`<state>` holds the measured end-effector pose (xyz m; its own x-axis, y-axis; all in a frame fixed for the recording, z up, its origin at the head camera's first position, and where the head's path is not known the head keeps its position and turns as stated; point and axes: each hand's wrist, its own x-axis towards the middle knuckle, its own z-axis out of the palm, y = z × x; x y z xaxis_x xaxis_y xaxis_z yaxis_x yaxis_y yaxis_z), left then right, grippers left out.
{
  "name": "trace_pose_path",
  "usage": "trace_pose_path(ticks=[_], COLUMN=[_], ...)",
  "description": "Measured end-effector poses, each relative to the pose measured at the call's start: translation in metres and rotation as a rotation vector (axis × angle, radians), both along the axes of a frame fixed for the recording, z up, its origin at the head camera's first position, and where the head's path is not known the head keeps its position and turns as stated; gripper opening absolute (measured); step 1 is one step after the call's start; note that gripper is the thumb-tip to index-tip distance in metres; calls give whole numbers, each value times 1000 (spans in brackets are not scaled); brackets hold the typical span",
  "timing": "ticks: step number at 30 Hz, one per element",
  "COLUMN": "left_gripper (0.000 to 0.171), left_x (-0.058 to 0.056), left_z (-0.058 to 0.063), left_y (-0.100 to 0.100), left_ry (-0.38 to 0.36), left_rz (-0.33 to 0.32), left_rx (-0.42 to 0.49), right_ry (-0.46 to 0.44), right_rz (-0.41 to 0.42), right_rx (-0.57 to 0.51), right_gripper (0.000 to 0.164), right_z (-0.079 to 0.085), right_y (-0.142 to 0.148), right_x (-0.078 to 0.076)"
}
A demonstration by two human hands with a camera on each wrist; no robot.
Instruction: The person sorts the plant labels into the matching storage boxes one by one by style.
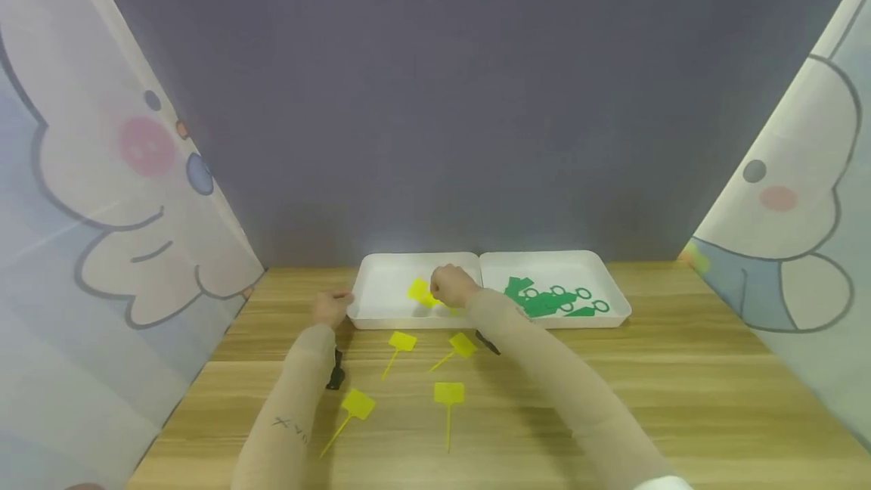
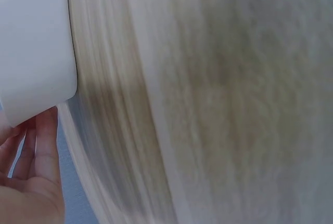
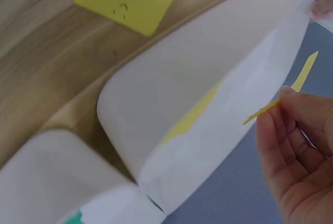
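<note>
My right hand is over the left white tray. In the right wrist view its thumb and fingers pinch a thin yellow plant label, seen nearly edge-on. Another yellow piece lies inside that tray, partly hidden by its wall. At the tray's left end, my left hand grips the rim, with fingers against the outside of the wall in the left wrist view. Yellow labels with a rectangular head and thin stem lie in front, among them one near the middle and one at the left.
A second white tray stands directly to the right, holding several green tags with ring ends. Behind the trays rises a dark grey panel. Cartoon-printed sheets flank the wooden table.
</note>
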<state>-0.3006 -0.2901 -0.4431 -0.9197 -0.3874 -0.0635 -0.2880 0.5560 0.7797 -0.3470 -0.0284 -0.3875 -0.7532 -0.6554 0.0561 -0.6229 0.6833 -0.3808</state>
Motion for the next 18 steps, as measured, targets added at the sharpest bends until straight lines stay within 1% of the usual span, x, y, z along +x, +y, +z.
trace_pose_path(ticks=[4, 8, 10, 13, 15, 18], left_gripper=[35, 35, 36, 37, 37, 37], left_x=[1, 3, 3, 0, -2, -3], left_z=[2, 7, 5, -1, -5, -4], left_y=[4, 8, 5, -4, -6, -4], left_ry=[6, -16, -17, -10, -7, -11], left_rz=[2, -13, -26, -42, -50, -50], left_rx=[1, 28, 47, 60, 49, 22], right_ry=[-8, 2, 12, 12, 8, 2], right_rz=[-1, -12, -16, -14, -24, -47], right_rx=[3, 35, 57, 79, 97, 134], right_gripper=[50, 48, 48, 49, 50, 50], right_z=[-8, -14, -18, -23, -26, -30], right_y=[-5, -7, -10, -16, -18, -19], right_x=[1, 0, -1, -3, -4, -6])
